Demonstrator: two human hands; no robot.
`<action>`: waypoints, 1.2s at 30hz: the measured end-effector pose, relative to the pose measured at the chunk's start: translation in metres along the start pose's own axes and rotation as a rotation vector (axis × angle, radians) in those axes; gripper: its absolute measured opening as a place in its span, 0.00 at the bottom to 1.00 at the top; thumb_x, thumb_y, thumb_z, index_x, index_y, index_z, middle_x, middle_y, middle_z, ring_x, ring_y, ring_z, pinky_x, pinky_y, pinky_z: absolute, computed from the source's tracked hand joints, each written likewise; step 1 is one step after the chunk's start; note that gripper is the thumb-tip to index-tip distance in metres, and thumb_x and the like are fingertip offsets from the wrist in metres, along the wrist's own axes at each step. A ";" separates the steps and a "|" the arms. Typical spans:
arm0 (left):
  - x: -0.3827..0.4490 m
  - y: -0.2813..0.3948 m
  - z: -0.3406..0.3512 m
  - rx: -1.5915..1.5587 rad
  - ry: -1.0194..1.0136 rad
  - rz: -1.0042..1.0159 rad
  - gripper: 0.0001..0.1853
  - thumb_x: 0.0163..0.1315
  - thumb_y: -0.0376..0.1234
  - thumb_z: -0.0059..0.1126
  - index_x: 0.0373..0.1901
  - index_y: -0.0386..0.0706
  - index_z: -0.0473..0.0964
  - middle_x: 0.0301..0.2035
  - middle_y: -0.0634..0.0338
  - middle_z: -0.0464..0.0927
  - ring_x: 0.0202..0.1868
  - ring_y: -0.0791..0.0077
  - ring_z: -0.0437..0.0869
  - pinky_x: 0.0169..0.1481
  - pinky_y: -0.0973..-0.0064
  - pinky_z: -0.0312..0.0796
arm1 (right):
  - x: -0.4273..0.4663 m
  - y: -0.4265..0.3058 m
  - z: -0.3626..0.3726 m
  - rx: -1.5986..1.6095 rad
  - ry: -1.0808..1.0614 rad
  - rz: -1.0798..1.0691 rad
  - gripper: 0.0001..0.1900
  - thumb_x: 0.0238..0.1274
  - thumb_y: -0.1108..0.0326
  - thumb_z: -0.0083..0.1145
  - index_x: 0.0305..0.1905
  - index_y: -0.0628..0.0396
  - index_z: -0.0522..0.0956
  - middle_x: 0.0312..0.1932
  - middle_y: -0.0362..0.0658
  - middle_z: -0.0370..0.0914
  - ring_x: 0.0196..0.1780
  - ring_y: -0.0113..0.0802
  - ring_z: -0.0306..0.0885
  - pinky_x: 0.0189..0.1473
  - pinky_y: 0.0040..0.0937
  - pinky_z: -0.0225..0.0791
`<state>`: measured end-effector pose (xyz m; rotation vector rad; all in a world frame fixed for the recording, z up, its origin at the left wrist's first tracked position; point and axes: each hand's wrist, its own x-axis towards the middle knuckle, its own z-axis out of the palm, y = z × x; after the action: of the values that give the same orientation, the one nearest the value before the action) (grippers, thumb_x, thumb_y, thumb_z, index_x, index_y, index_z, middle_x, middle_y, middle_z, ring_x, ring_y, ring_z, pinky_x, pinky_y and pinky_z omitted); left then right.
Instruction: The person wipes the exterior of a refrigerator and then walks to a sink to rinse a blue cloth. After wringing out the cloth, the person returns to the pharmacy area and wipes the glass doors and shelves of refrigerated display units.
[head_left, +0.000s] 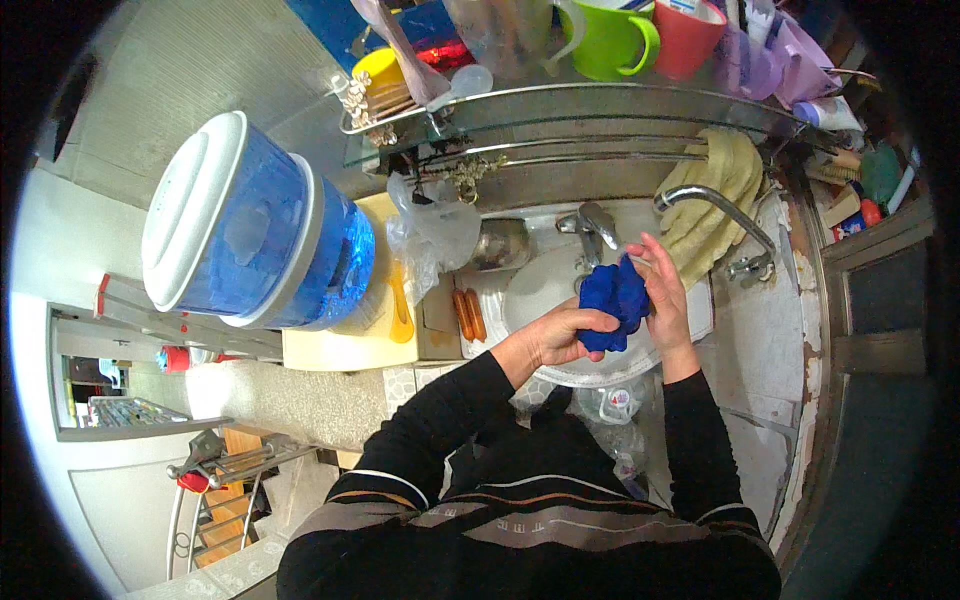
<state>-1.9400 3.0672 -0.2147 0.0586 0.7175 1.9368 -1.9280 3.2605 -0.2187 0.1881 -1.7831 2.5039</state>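
Over the white washbasin (517, 300), my left hand (566, 330) grips a bunched blue cloth (615, 300), its thumb pressed across the lower part. My right hand (664, 296) is at the cloth's right side, fingers extended and slightly apart; its palm faces the cloth and seems to touch it. Behind the cloth stands the chrome basin faucet (592, 225). A second, curved chrome tap (720, 206) reaches in from the right above my right hand. Part of the basin is hidden by my hands and the cloth.
A glass shelf (600, 105) holds a green mug (611, 41) and a red cup (686, 37). Below it hangs a yellowish towel (705, 202). Left are a blue water container (262, 232), a plastic bag (431, 232), a metal bowl (499, 244) and two brown sausage-shaped items (469, 315).
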 end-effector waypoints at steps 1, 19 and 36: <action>0.000 0.003 0.001 -0.103 -0.072 -0.012 0.29 0.62 0.32 0.65 0.64 0.41 0.67 0.46 0.57 0.79 0.41 0.72 0.84 0.29 0.74 0.78 | 0.003 0.002 -0.005 -0.052 0.015 -0.003 0.36 0.67 0.51 0.62 0.73 0.60 0.65 0.58 0.44 0.75 0.52 0.25 0.74 0.59 0.27 0.66; 0.006 -0.008 0.006 0.375 0.104 0.137 0.35 0.57 0.43 0.76 0.61 0.38 0.69 0.51 0.56 0.77 0.52 0.68 0.80 0.55 0.67 0.76 | -0.013 0.019 0.039 -0.333 0.332 0.013 0.23 0.77 0.53 0.40 0.50 0.63 0.80 0.41 0.42 0.82 0.43 0.31 0.78 0.49 0.30 0.71; -0.011 -0.009 0.038 -0.097 -0.157 -0.253 0.26 0.57 0.32 0.70 0.55 0.35 0.73 0.46 0.51 0.80 0.40 0.66 0.83 0.34 0.76 0.81 | 0.001 -0.076 0.043 -0.113 -0.201 0.144 0.11 0.69 0.67 0.56 0.49 0.60 0.84 0.29 0.40 0.79 0.32 0.24 0.75 0.35 0.24 0.69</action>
<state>-1.9147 3.0782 -0.1854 0.0568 0.5005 1.7011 -1.9170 3.2448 -0.1340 0.3265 -2.0781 2.5503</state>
